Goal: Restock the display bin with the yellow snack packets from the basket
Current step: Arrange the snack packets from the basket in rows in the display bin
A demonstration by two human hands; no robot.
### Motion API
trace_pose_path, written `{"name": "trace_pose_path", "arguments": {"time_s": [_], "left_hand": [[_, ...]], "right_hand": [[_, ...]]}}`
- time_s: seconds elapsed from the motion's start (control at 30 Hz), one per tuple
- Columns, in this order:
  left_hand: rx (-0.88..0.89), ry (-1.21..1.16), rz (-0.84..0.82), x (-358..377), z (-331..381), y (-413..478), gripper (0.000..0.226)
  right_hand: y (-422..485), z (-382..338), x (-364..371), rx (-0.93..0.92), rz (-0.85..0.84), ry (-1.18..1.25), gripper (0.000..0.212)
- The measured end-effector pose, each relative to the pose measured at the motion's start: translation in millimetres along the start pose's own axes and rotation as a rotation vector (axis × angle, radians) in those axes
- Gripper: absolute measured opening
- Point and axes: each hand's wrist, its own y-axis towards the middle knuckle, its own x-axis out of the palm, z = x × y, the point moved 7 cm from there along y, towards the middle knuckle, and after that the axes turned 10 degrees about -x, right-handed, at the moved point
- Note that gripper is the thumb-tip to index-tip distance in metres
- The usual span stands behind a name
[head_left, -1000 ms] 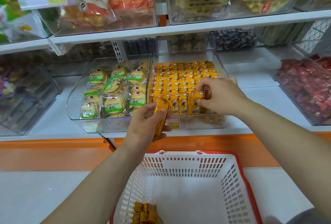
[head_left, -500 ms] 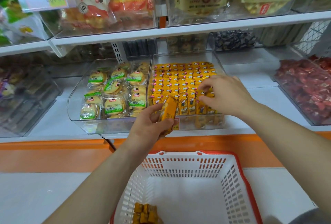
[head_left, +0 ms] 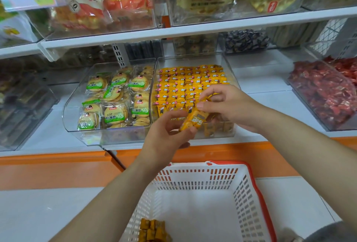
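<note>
A clear display bin (head_left: 230, 71) on the lower shelf holds neat rows of yellow snack packets (head_left: 185, 87). My left hand (head_left: 166, 133) grips one yellow packet (head_left: 194, 120) in front of the bin's lower edge. My right hand (head_left: 228, 104) pinches the upper end of that same packet with thumb and forefinger, and a small yellow piece shows between its fingers. Below, a white basket (head_left: 202, 176) with a red rim holds several more yellow packets (head_left: 152, 231) at its near left corner.
A clear bin of green-labelled biscuits (head_left: 114, 98) sits left of the yellow bin. A bin of red-wrapped sweets (head_left: 324, 91) stands at the right. An upper shelf (head_left: 173, 31) with bagged snacks overhangs. An orange ledge (head_left: 58, 168) runs below the shelf.
My left hand has carried the packet up and to the right. My right hand has left the bin's front row and come down onto the packet's upper end.
</note>
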Motion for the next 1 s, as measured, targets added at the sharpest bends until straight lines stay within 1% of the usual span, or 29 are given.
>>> {"name": "trace_pose_path", "arguments": {"time_s": [0.07,0.1,0.13,0.23,0.3,0.37,0.43,0.5,0.57,0.6,0.63,0.67,0.73,0.77,0.8,0.87,0.93,1.0], "left_hand": [[-0.017,-0.057,0.036,-4,0,1,0.031],[-0.017,-0.089,0.066,-8,1,2,0.03],[-0.015,-0.128,0.093,-11,2,3,0.031],[-0.004,-0.248,0.12,-17,7,6,0.046],[0.019,-0.237,0.126,-16,11,5,0.048],[0.048,-0.186,0.15,-15,16,3,0.051],[0.073,-0.179,0.157,-15,19,3,0.055],[0.091,-0.201,0.135,-15,22,4,0.05],[0.116,-0.185,0.117,-16,25,6,0.043],[0.139,-0.127,0.13,-18,27,6,0.039],[0.172,-0.011,0.167,-21,29,7,0.035],[0.209,0.155,0.217,-25,30,8,0.033],[0.263,0.555,0.301,-30,28,11,0.039],[0.275,0.713,0.306,-29,24,13,0.043],[0.283,0.83,0.288,-27,18,14,0.045],[0.313,0.979,0.251,-21,10,15,0.041],[0.366,1.024,0.256,-18,8,16,0.033],[0.39,1.023,0.278,-19,9,17,0.029]], "right_hand": [[-1,1,-3,-0.013,-0.025,0.003,0.015],[-1,0,-3,-0.03,-0.057,-0.042,0.011],[-2,-1,0,-0.045,-0.101,-0.092,0.007],[-5,-4,16,-0.084,-0.216,-0.176,0.004],[-5,-9,23,-0.133,-0.182,-0.223,0.009],[-3,-13,24,-0.157,-0.122,-0.169,0.028],[-1,-19,25,-0.212,-0.131,-0.126,0.047],[1,-25,25,-0.27,-0.156,-0.157,0.052],[5,-29,18,-0.304,-0.108,-0.202,0.048],[7,-31,12,-0.313,-0.047,-0.217,0.046],[9,-31,4,-0.314,0.031,-0.237,0.043],[10,-31,-4,-0.319,0.115,-0.269,0.042],[11,-28,-16,-0.338,0.236,-0.381,0.04],[11,-23,-19,-0.331,0.243,-0.456,0.037],[12,-17,-18,-0.311,0.216,-0.543,0.034],[15,-1,-14,-0.255,0.114,-0.722,0.03],[17,13,-9,-0.213,0.028,-0.899,0.026],[21,21,-7,-0.206,0.012,-1.045,0.028]]}}
